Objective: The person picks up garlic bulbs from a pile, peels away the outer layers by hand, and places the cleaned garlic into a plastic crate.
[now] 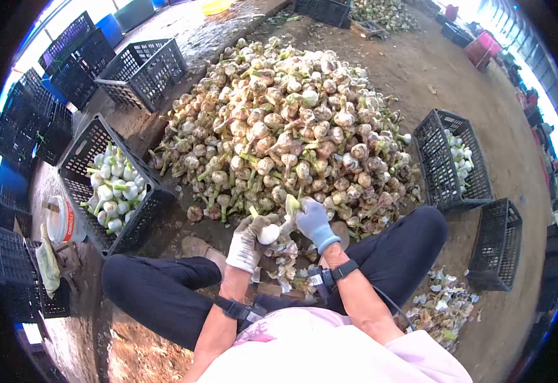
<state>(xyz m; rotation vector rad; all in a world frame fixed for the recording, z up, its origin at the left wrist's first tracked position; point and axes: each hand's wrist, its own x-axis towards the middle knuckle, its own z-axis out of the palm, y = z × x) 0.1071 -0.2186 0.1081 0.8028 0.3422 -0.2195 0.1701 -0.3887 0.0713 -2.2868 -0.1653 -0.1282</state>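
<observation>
My left hand (pixel 247 244), in a dirty white glove, is closed around a peeled white garlic bulb (pixel 268 234) with a short green stem pointing up. Close beside it, my right hand (pixel 315 223) wears a blue-grey glove. Its fingers pinch a pale garlic skin (pixel 292 205), greenish at the top, with a loose part hanging toward the bulb. Below both hands, shed skins (pixel 284 260) lie between my legs. Just ahead rises a large pile of unpeeled garlic (pixel 279 127), brownish and with cut stems.
At my left stands a black crate (pixel 77 185) holding peeled garlic (pixel 116 185), near a white bucket (pixel 67 220). Another crate (pixel 442 166) with some white bulbs is at the right, beside a further crate (pixel 497 246). More skins (pixel 443 309) lie by my right knee.
</observation>
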